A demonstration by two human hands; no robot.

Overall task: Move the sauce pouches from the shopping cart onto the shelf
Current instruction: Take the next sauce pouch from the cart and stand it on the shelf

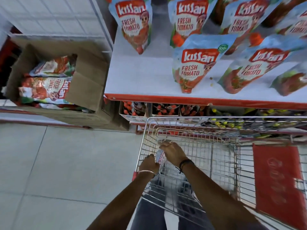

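Note:
A wire shopping cart (216,146) stands in front of a white shelf (141,77) with a red front edge. Both my hands reach into the cart's left corner. My right hand (172,152) is closed on top of a red-and-white sauce pouch (160,157), which is mostly hidden. My left hand (148,164) grips the same pouch from the left side, close to the cart's wall. Several Kissan tomato sauce pouches (193,63) stand upright on the shelf.
An open cardboard box (86,80) holding more sauce pouches (44,87) sits on the floor to the shelf's left. A red panel (277,180) is on the cart's right side. Lower shelves with cartons lie behind the cart. Grey floor tiles spread to the left.

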